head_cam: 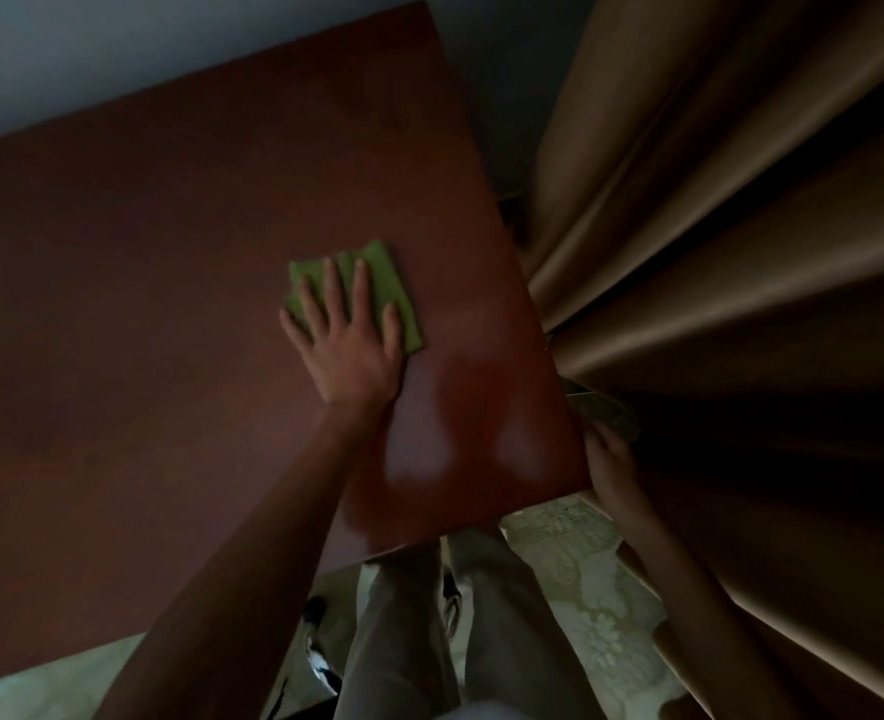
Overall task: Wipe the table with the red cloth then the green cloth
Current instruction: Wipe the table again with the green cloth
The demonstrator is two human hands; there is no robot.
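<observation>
We have the left hand pressed flat, fingers spread wide, on the folded green cloth on the table, right of middle and nearer the right edge than the left; it pins the cloth rather than gripping it. The right hand sits at the table's near-right corner beside the curtain, apparently curled over the edge, though how closed we cannot tell. No red cloth in view, so we judge the red pass done and the green wipe underway, how much tabletop remains unclear.
</observation>
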